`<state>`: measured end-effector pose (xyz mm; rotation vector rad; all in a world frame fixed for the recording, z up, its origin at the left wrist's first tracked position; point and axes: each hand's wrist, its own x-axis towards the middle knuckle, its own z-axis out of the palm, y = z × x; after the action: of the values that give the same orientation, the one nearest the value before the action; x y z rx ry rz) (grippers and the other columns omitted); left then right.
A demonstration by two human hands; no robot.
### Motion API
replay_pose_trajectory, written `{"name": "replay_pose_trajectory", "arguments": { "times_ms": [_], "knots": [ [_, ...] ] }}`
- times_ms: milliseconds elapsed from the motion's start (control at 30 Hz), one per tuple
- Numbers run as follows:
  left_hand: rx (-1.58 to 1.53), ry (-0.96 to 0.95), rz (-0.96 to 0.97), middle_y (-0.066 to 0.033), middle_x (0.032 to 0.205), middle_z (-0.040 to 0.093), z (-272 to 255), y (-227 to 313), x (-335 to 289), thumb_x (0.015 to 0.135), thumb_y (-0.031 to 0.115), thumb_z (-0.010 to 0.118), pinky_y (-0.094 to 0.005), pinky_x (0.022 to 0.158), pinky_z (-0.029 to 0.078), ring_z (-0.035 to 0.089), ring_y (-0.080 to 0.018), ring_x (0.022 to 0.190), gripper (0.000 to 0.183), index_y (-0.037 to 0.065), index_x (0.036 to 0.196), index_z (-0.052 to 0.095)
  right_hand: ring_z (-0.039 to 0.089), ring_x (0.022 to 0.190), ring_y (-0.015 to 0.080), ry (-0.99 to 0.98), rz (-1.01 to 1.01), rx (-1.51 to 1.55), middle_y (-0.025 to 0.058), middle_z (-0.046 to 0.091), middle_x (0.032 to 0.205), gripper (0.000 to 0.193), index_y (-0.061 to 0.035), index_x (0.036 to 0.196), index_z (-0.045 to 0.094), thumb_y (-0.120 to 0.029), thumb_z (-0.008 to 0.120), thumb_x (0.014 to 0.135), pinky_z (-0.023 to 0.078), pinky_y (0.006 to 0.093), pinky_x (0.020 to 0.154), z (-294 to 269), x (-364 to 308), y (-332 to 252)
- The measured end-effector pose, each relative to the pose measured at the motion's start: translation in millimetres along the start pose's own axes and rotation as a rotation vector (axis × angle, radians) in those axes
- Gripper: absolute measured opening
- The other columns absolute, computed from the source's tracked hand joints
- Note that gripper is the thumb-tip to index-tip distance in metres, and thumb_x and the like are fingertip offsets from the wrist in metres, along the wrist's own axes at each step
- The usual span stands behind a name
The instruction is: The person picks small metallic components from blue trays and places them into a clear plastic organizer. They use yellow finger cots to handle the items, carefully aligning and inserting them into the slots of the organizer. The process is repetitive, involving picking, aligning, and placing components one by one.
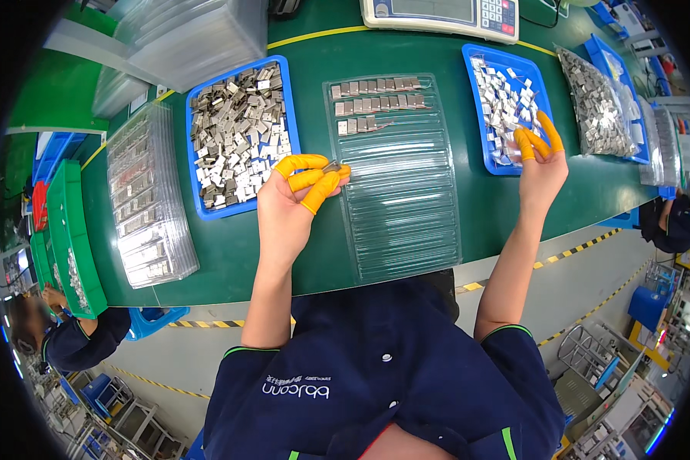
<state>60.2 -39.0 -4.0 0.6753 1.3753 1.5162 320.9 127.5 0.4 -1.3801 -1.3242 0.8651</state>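
My left hand [293,188], with yellow finger cots on its fingers, pinches a small metal shell [332,165] beside the left edge of a clear slotted plastic tray [402,199]. Three rows at the tray's far end hold small metal pieces [376,103], some with thin reddish wires. Over a blue bin [502,165] of small white parts [498,96], my right hand [543,149] has its cot-covered fingers curled together; what sits at their tips is blurred. Close beyond my left hand stands another blue bin [207,213], heaped with loose metal shells [241,130].
Stacked clear trays [149,199] with parts lie at the left. A scale [445,17] stands at the back. A bag of metal parts [598,107] lies at the right, and a green bin [73,238] is at the far left. Other people sit at both sides.
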Motion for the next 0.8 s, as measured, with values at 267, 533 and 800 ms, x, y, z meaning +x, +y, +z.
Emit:
{"name": "replay_pose_trajectory", "arguments": {
  "times_ms": [267, 533, 800],
  "knots": [
    [0.005, -0.141, 0.019, -0.0160, 0.093, 0.067, 23.2, -0.8, -8.4, 0.079, -0.001, 0.067, -0.0286, 0.077, 0.054, 0.066, -0.0201, 0.085, 0.023, -0.008, 0.100, 0.064, 0.056, 0.073, 0.0079, -0.461, 0.063, 0.265, 0.0030, 0.066, 0.084, 0.020, 0.0017, 0.091, 0.069, 0.004, 0.073, 0.071, 0.045, 0.0195, 0.068, 42.3, -74.4, -41.1],
    [0.042, -0.152, -0.056, -0.0154, 0.088, 0.068, 22.3, -0.3, -10.5, 0.080, 0.000, 0.067, -0.0275, 0.074, 0.053, 0.067, -0.0192, 0.078, 0.022, -0.009, 0.099, 0.064, 0.063, 0.085, 0.0147, -0.656, 0.184, 0.336, 0.0106, 0.067, 0.093, 0.020, 0.0063, 0.092, 0.067, 0.005, 0.071, 0.073, 0.050, 0.0255, 0.079, 46.8, -90.8, -47.1],
    [0.089, -0.193, -0.117, -0.0104, 0.089, 0.069, 19.3, 0.2, -14.2, 0.079, 0.000, 0.068, -0.0247, 0.075, 0.052, 0.065, -0.0139, 0.082, 0.020, -0.006, 0.097, 0.066, 0.063, 0.085, 0.0145, -0.804, 0.188, 0.194, 0.0102, 0.067, 0.092, 0.020, 0.0055, 0.092, 0.068, 0.004, 0.072, 0.072, 0.051, 0.0259, 0.080, 39.3, -81.8, -52.1]
  ]
}}
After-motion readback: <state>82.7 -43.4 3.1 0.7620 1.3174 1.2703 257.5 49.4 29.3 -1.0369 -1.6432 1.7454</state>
